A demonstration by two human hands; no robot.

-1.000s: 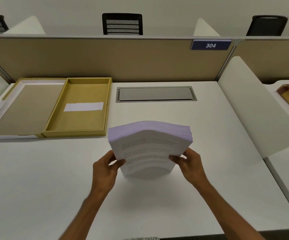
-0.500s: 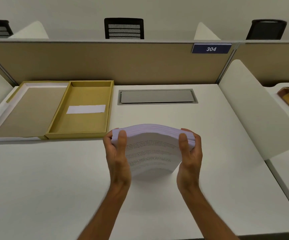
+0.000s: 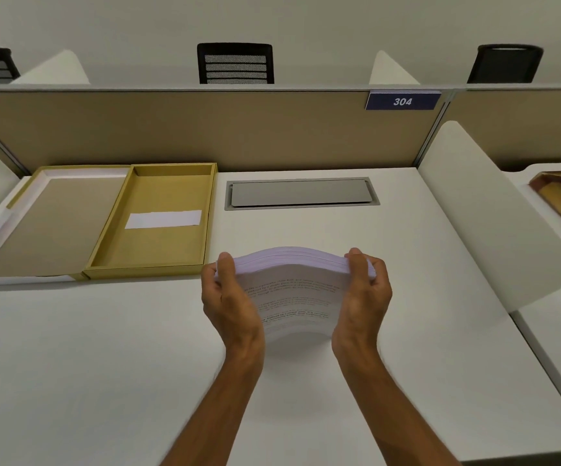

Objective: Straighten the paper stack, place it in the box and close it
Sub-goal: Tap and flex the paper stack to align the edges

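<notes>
Paper stack [image 3: 294, 290] stands on edge mid-desk, bowed, clamped at its sides by left hand [image 3: 230, 297] and right hand [image 3: 363, 297], open yellow box [image 3: 158, 220] with white label just beyond-left, its lid [image 3: 44, 227] alongside, grey cable flap [image 3: 300, 193] behind, white desk [image 3: 104, 364], tan partition [image 3: 205, 129], side divider [image 3: 494, 213] right.

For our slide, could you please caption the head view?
Both hands square a paper stack beside the open box.

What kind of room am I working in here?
Most likely a shared office or study hall: a desk walled by a tan partition, a number plate reading 304, and office chairs beyond.
</notes>
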